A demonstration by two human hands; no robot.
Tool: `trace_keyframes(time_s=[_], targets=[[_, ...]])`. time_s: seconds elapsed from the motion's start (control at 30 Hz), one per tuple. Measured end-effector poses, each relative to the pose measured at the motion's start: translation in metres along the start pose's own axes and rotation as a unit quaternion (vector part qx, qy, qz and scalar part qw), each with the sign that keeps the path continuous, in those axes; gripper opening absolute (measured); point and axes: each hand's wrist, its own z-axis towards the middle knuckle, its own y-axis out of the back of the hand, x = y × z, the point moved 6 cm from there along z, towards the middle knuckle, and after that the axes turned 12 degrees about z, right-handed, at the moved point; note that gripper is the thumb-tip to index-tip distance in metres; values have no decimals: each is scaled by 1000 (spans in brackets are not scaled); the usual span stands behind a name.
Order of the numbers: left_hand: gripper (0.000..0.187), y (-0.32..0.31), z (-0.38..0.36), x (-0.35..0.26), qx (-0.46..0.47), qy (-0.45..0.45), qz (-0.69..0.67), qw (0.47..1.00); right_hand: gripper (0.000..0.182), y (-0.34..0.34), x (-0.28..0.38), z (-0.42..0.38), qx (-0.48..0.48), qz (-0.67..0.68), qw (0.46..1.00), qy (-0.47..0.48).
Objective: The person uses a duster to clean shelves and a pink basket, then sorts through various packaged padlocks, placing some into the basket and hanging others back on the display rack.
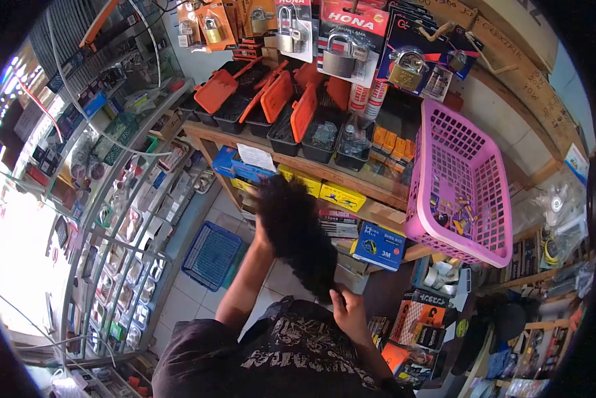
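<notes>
A fluffy black duster (294, 229) hangs in front of my shirt, slanting from upper left to lower right. My right hand (349, 312) is closed around its lower end. My left hand (263, 229) is at the left side of its upper part, with the fingers mostly hidden behind the dark fluff, so I cannot tell how they are bent. Just beyond the duster are yellow boxes (342, 197) and a blue box (251, 171) on the shelf under the counter.
Black bins with orange lids (276, 97) line the wooden counter, below hanging padlocks (338, 56). A pink basket (424, 219) with small items stands at the right. A blue crate (211, 257) lies on the floor. Glass shelves (122, 242) run along the left.
</notes>
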Motion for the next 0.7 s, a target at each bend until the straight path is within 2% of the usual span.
trace_keyframes(time_s=[0.03, 0.1, 0.13, 0.17, 0.2, 0.23, 0.3, 0.33, 0.37, 0.4, 0.43, 0.47, 0.5, 0.53, 0.57, 0.6, 0.63, 0.67, 0.7], targets=[[50, -12, -2, 11, 0, 1, 0, 1000, 30, 1, -5, -2, 1, 0, 1000, 0], [44, -9, -9, -5, -107, -45, -263, 958, 30, 3, -3, -4, -14, 37, 999, -37], [44, -11, -14, -17, -103, -45, -264, 958, 30, 4, 3, 1, -17, 37, 998, -39], [48, -15, -19, -40, -13, 29, -503, 864, 31, 6, 9, 10, -25, 58, 997, -51], [52, -26, -24, -58, 77, 102, -702, 701, 31, 8, 11, 14, -33, 79, 994, -61], [52, -28, -19, -54, 81, 103, -702, 700, 31, 10, 4, 13, -36, 78, 994, -63], [54, -12, -1, -71, 142, -15, -766, 627, 31, 8, -15, 11, -26, 64, 995, -75], [58, 3, -3, -56, -16, 139, -575, 806, 31, 8, -14, 6, -28, 65, 995, -74], [58, 10, 5, -51, -16, 137, -575, 807, 30, 8, -9, 0, -19, 60, 996, -69], [45, 21, 15, -58, 68, 35, -721, 689, 30, 7, -6, -4, -9, 54, 997, -61], [33, 33, 17, -68, 147, -70, -829, 535, 30, 7, -8, -8, -5, 54, 997, -58], [33, 27, 12, -67, 142, -71, -829, 536, 29, 6, -13, -14, -8, 75, 994, -78], [44, 15, 3, -62, 59, -51, -687, 722, 29, 5, -16, -16, -12, 97, 990, -99], [56, 7, -6, -58, -26, -28, -503, 864, 29, 5, -14, -12, -11, 97, 990, -99], [68, 12, -12, -58, -108, -2, -288, 951, 29, 8, -7, -5, -13, 101, 991, -87], [68, 12, -13, -61, -106, -1, -289, 951, 30, 10, -2, -1, -16, 104, 992, -76], [72, 3, -12, -56, -50, 85, -411, 906, 30, 12, -1, 0, -17, 103, 992, -77], [75, -6, -11, -55, 8, 169, -521, 837, 30, 11, -3, 1, -5, 104, 990, -93], [75, -3, -6, -53, 8, 167, -520, 837, 29, 9, -5, 3, 7, 105, 989, -107]])
